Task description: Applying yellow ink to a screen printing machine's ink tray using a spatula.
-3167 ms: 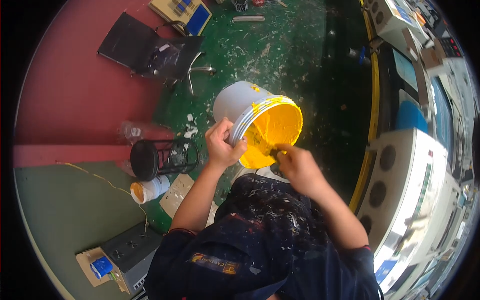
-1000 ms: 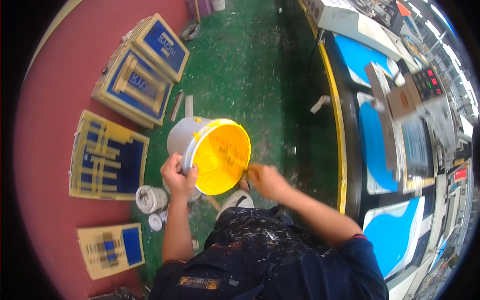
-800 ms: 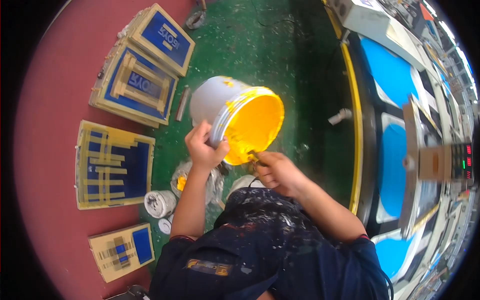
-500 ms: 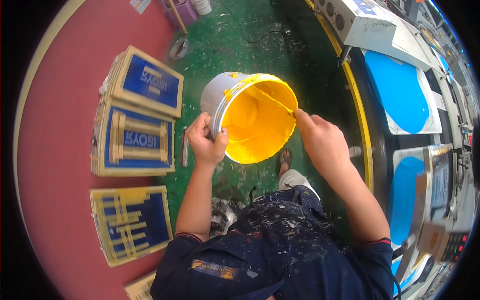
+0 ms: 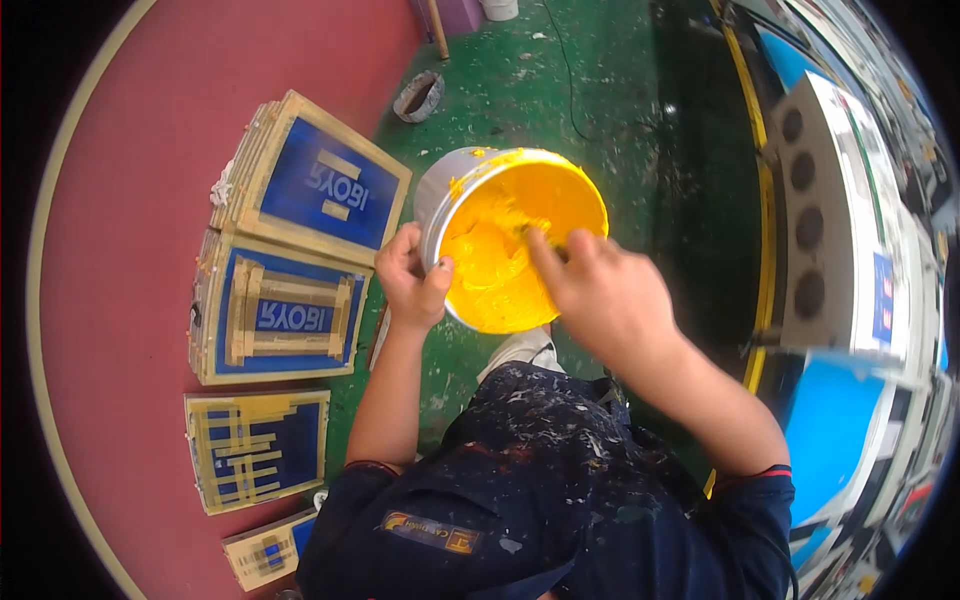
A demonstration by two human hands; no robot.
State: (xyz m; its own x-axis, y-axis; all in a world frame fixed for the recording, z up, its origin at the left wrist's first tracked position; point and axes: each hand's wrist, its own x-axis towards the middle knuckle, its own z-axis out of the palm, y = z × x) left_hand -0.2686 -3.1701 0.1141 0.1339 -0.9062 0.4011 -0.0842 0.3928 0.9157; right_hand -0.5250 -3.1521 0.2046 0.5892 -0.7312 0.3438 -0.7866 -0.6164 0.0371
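Note:
Tilted toward me, a white plastic bucket (image 5: 430, 195) shows its mouth, with thick yellow paint (image 5: 490, 250) smeared over its inside and rim. My left hand (image 5: 412, 285) grips the bucket's left rim, thumb over the edge. In front of the mouth, my right hand (image 5: 615, 295) is closed around a stirring stick (image 5: 524, 232) coated in yellow. Most of that stick is hidden by the fingers and the paint, and the fingertips are slightly blurred.
Wood-framed blue screens (image 5: 320, 185) lean against the red wall (image 5: 130, 250) at left. A small tub (image 5: 419, 97) sits on the paint-spotted green floor (image 5: 510, 95), which a black cable (image 5: 570, 75) crosses. On the right, a machine (image 5: 845, 210) with blue panels stands behind a yellow rail (image 5: 765, 230).
My right hand has gone from the bucket's right rim leftward across its mouth, taking the stick deeper into the paint. My left hand keeps its hold. The surroundings have shifted as I moved.

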